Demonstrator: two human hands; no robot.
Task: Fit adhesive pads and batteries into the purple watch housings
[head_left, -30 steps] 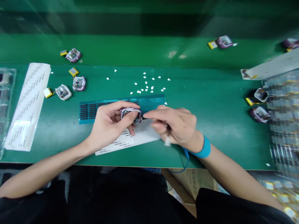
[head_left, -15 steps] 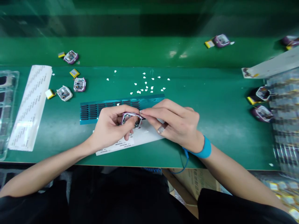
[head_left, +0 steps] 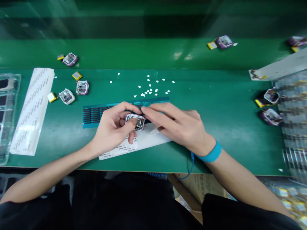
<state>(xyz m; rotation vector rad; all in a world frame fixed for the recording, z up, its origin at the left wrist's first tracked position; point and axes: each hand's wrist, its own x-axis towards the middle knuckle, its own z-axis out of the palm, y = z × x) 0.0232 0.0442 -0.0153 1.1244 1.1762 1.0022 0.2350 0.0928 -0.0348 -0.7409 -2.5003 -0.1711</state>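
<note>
My left hand (head_left: 112,126) is closed around an opened smartwatch case (head_left: 141,125) with a white rim and a circuit board inside. Its thumb lies across the board, and the index finger reaches along the far edge. Close to the upper right corner of the case are the fingertips of my right hand (head_left: 178,126), which is closed. A pale round-ended strip (head_left: 154,131) sticks out from under its curled fingers; what lies between thumb and index tip is hidden. Beneath both hands are a blue sheet of dark strips (head_left: 90,115) and a white printed sheet (head_left: 144,141).
Small white stickers (head_left: 150,85) lie scattered behind my hands. Opened watch cases with yellow batteries sit at left (head_left: 67,96), far right (head_left: 224,42) and right (head_left: 271,116). A printed sheet (head_left: 32,111) and clear tray (head_left: 18,95) stand left; stacked trays (head_left: 294,118) are at right.
The small white piece pinched at my right fingertips no longer shows. My right index finger now reaches over the case's corner, and the watch case is tilted more toward me.
</note>
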